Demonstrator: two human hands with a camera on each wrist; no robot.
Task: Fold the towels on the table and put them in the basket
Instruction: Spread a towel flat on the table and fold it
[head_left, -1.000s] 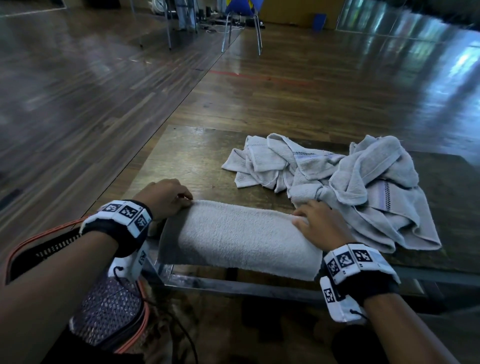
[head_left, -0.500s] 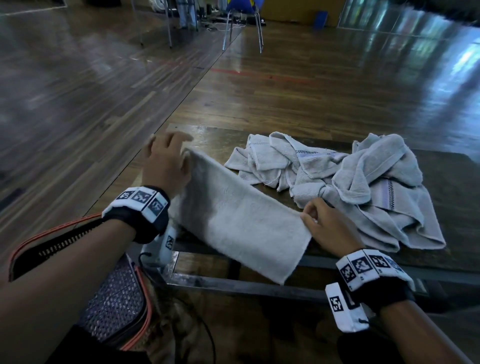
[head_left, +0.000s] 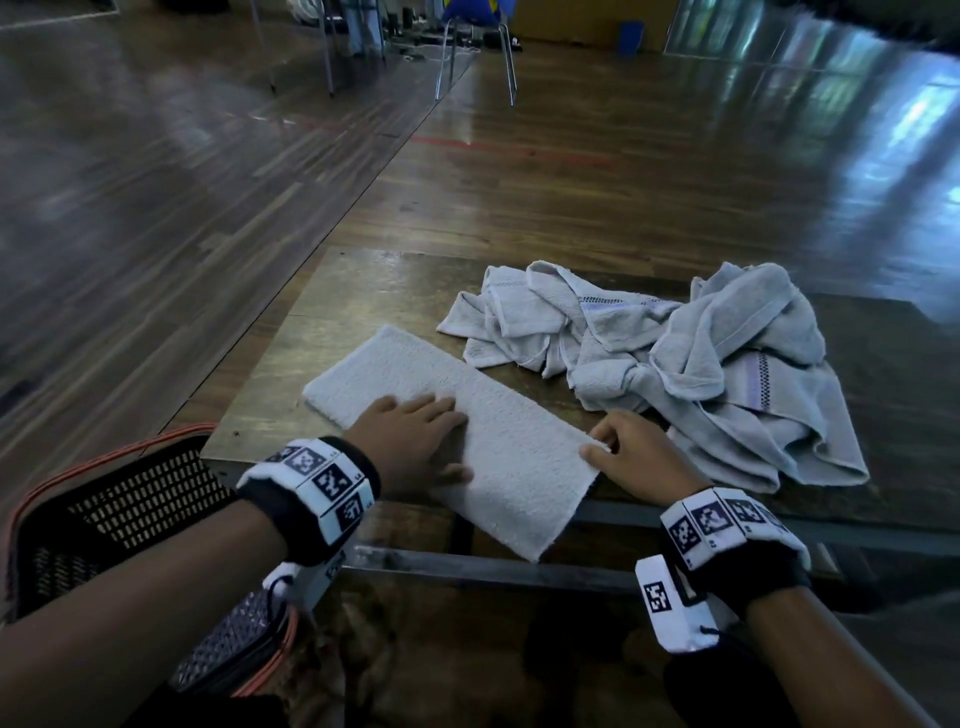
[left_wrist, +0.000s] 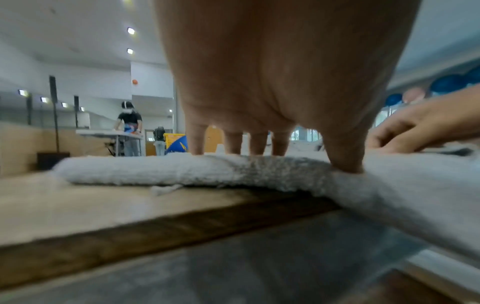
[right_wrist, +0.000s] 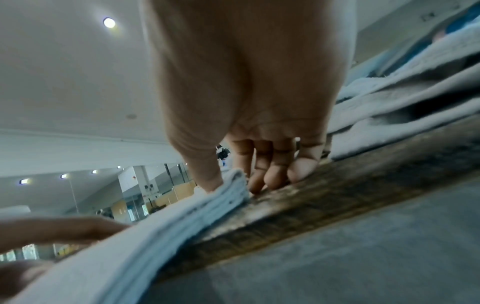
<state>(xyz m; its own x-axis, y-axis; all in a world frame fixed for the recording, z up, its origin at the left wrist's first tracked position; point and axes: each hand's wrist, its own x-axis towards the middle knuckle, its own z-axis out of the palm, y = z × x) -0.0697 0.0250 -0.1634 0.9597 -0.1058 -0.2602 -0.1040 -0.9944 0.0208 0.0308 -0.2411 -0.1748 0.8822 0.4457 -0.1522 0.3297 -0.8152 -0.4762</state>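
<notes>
The folded white towel (head_left: 457, 431) lies diagonally at centre frame, its lower end overhanging the table (head_left: 332, 291) edge. The left hand (head_left: 410, 441) presses flat on it, likely anchoring the middle for another fold, while the right hand (head_left: 634, 452) pinches its right corner. The basket (head_left: 119, 493), lower left, is partly cut off; its contents are hidden.
</notes>
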